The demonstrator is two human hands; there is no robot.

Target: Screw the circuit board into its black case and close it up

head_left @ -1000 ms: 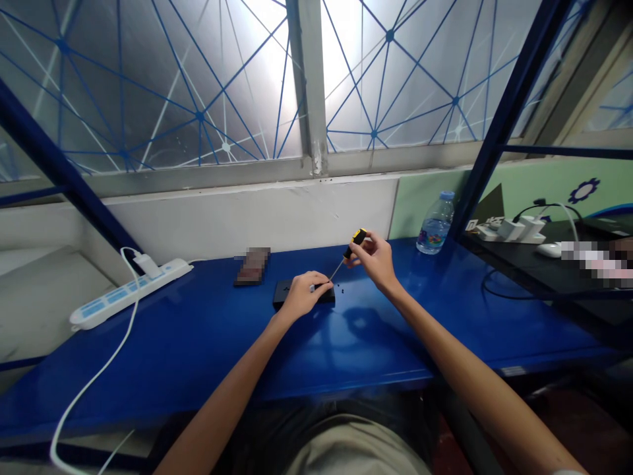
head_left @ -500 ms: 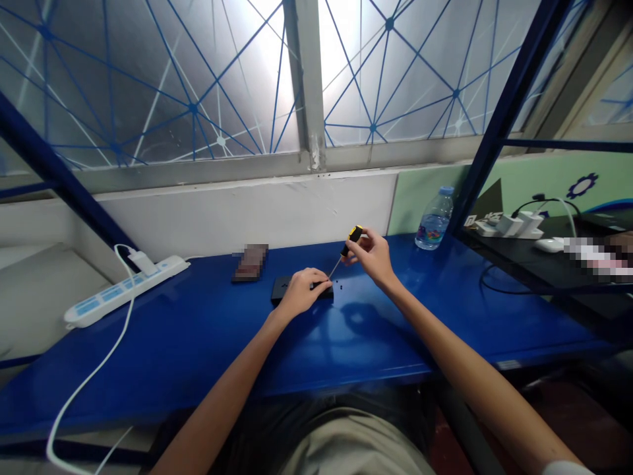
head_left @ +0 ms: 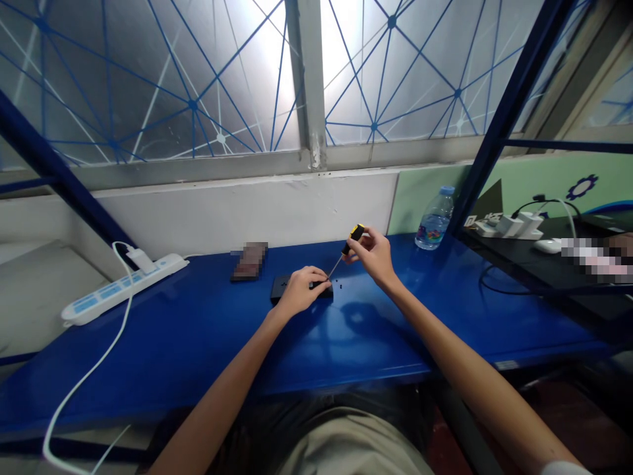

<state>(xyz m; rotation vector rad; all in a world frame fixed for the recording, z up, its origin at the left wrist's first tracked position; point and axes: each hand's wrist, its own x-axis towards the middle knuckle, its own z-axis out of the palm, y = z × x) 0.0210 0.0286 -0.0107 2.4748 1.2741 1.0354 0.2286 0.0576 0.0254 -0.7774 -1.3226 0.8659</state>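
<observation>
One white power strip [head_left: 123,290] lies at the left end of the blue bench [head_left: 178,336], a plug seated in it. Next, a flat dark item [head_left: 250,262], its face blurred, lies near the wall, well clear of the work. Then comes the black case [head_left: 279,289], flat on the bench in front of the person, partly hidden by the left hand [head_left: 299,291]. That hand rests over the case, thumb and fingers close together by the screwdriver's lower end; whether they pinch the shaft or only press the case, I cannot tell. Good practice here is to keep the case pinned and the fingertips out of the tip's path should it slip.

A few tiny dark pieces [head_left: 341,286], perhaps screws, lie just right of the case; best not to sweep them with a sleeve or wrist. The screwdriver [head_left: 353,239] slants down leftward to the case, its black-and-yellow handle gripped between the thumb and fingers of the right hand [head_left: 374,257]. With such a tilt, standing the shaft square to any screw and pressing down while turning should keep the tip seated. Farther right, a water bottle [head_left: 434,224] stands upright.
</observation>
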